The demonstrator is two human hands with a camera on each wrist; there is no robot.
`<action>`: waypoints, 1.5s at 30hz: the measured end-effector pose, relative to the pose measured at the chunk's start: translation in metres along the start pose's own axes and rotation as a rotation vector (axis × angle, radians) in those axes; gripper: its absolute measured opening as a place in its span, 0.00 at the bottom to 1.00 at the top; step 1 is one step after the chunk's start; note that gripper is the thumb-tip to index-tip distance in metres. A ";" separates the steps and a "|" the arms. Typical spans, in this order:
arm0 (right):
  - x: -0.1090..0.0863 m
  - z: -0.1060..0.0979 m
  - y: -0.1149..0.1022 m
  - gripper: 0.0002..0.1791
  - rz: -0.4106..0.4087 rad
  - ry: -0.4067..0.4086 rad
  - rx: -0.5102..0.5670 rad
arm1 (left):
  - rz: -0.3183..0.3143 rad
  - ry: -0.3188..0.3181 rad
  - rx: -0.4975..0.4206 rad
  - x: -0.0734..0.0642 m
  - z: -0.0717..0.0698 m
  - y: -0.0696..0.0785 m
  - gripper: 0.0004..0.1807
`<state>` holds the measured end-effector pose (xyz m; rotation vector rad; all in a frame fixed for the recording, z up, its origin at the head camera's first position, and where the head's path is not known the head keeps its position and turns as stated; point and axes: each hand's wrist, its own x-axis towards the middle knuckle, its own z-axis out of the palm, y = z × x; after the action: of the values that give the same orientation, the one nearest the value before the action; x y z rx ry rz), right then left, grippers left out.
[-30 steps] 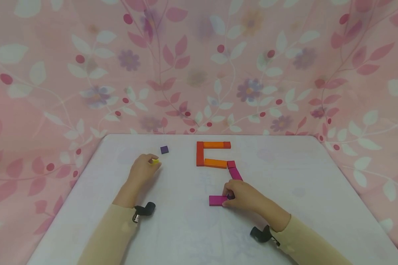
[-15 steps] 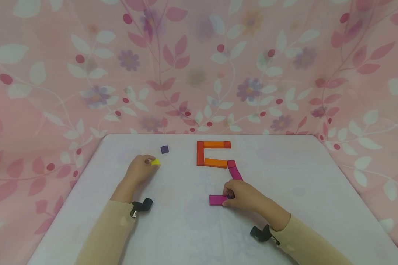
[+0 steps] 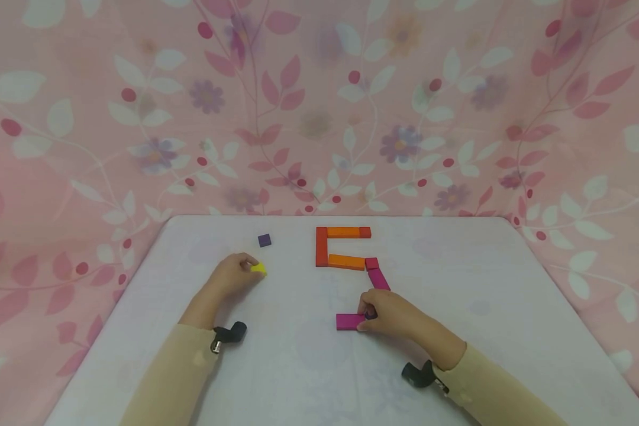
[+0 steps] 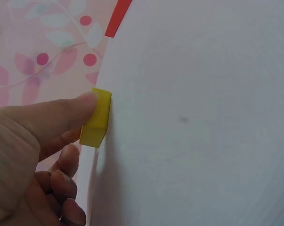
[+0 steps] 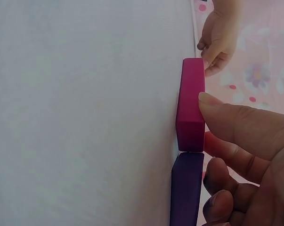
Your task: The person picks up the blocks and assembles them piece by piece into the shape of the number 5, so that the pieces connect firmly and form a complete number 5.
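Note:
Between the thumb and fingers of my left hand (image 3: 229, 279) is a small yellow block (image 3: 258, 269), held at the left of the table. In the left wrist view, the thumb lies across the yellow block's side, and the other fingers curl below. At the front middle, my right hand (image 3: 399, 313) pinches one end of a magenta block (image 3: 348, 322) lying lengthwise on the table. The right wrist view shows a dark purple block (image 5: 186, 188) end to end with the magenta one, mostly hidden by the right hand in the head view.
A dark purple cube (image 3: 264, 240) lies beyond the left hand. Red-orange and orange blocks (image 3: 346, 262) form a bracket at the back middle. From its lower end, a crimson cube (image 3: 371, 264) and a slanted magenta block (image 3: 378, 280) lead toward the right hand. Floral cloth (image 3: 319, 118) hangs behind.
My left hand first drew slightly left, then moved right and a little nearer with the yellow block, more of which now shows. The right hand and the laid blocks stay put.

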<state>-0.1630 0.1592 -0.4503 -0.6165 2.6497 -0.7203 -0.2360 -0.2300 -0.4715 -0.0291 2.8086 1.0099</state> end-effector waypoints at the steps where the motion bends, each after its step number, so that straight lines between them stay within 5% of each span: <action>1: 0.000 0.000 0.000 0.14 0.001 -0.002 0.003 | 0.004 -0.019 -0.001 -0.002 0.001 0.002 0.23; 12: 0.001 0.001 0.001 0.14 0.021 -0.016 0.038 | 0.169 -0.117 0.078 -0.017 0.017 0.026 0.15; 37: 0.001 -0.002 0.000 0.14 0.008 -0.020 0.054 | 0.244 -0.250 0.130 -0.046 0.055 0.068 0.13; 45: 0.001 -0.003 -0.002 0.14 0.019 -0.022 0.065 | 0.337 -0.274 0.141 -0.051 0.064 0.075 0.15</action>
<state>-0.1644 0.1584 -0.4476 -0.5777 2.5967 -0.7867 -0.1823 -0.1327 -0.4650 0.5714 2.6696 0.7982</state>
